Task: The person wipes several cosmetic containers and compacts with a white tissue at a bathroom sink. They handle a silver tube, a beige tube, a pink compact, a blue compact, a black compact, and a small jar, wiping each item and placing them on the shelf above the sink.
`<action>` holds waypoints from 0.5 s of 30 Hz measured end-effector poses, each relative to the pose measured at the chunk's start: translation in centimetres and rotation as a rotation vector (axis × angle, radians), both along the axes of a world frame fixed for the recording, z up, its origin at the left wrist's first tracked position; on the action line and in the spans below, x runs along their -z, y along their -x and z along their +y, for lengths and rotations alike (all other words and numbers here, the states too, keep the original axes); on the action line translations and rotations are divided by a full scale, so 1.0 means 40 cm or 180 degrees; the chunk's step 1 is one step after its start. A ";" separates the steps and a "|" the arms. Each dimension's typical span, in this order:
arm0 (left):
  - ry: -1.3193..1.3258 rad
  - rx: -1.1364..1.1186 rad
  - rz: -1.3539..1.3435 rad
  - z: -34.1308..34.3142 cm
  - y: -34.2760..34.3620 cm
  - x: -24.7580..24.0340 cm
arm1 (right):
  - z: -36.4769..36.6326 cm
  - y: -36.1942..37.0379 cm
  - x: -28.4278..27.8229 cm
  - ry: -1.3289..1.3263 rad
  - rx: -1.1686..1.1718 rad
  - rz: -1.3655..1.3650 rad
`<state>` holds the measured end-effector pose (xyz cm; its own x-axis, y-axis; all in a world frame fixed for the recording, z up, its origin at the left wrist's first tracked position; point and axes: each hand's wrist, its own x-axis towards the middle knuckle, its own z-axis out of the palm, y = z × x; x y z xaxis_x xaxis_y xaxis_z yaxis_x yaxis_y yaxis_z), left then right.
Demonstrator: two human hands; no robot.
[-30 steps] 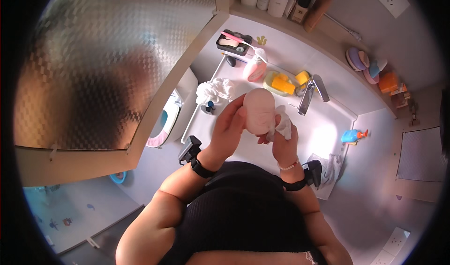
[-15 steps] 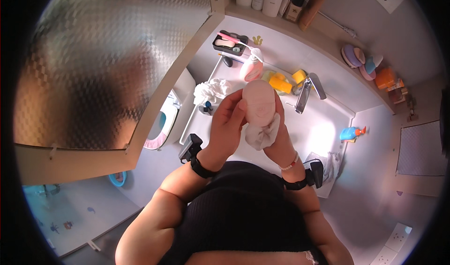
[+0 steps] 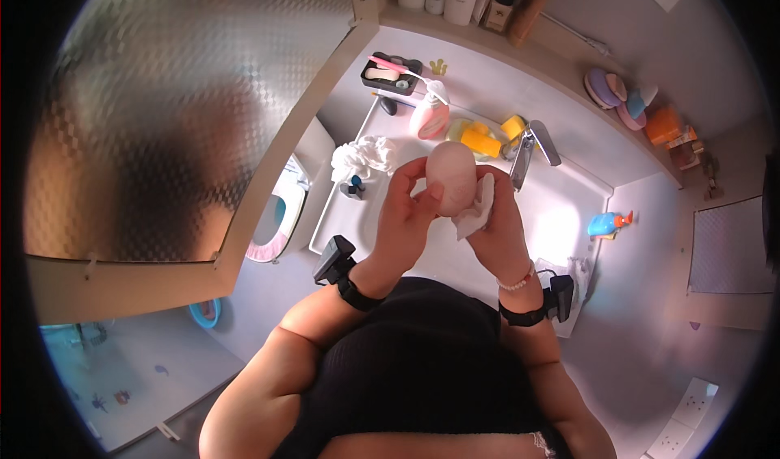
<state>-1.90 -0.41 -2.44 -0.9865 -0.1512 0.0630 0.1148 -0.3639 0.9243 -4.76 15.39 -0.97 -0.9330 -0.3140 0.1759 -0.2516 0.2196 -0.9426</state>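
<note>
Above the white sink, my left hand (image 3: 405,222) is closed round a smooth, pale pink oval case (image 3: 452,169), its thumb across the lower front. A crumpled white tissue (image 3: 478,214) is pinched in my right hand (image 3: 502,235), pressed along the case's lower right side. The right fingertips behind the case are partly hidden. Just beyond the hands lie yellow sponges (image 3: 481,142) and a pink pump bottle (image 3: 430,118).
A chrome faucet (image 3: 528,154) rises right of the sponges. A white mesh bath puff (image 3: 363,158) sits at the sink's left edge, a blue pump bottle (image 3: 605,224) at its right. A black soap tray (image 3: 392,72) and a shelf (image 3: 479,41) with bottles stand behind. A frosted-glass door (image 3: 187,118) fills the left.
My right hand has moved slightly right and down, with the tissue now along the case's side instead of hanging below it. The case has tilted, its front seam no longer clear.
</note>
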 end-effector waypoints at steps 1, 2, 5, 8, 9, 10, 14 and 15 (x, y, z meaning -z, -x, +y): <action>-0.0173 -0.0009 0.0137 0.001 0.002 0.001 | -0.004 -0.003 -0.002 -0.0007 -0.0042 0.0095; -0.0356 -0.0043 0.0147 0.002 0.003 0.002 | -0.010 -0.005 0.000 0.0096 -0.0166 -0.0015; -0.0554 -0.0129 0.0221 0.006 0.004 0.006 | -0.028 -0.014 0.009 0.0192 -0.0197 0.0425; -0.0350 -0.0160 0.0261 0.010 0.001 0.011 | -0.031 -0.016 0.015 -0.0121 -0.0015 0.0835; -0.0257 -0.0174 0.0222 0.011 0.001 0.011 | -0.031 -0.015 0.016 -0.0101 0.0019 0.0808; -0.0285 -0.0136 0.0231 0.013 -0.002 0.011 | -0.033 -0.012 0.017 -0.0082 0.0055 0.0782; -0.0485 -0.0035 0.0142 0.017 -0.009 0.001 | -0.038 -0.007 0.017 0.0219 0.0140 0.0580; -0.0560 -0.0013 0.0097 0.017 -0.010 -0.002 | -0.039 -0.007 0.016 0.0340 0.0156 0.0435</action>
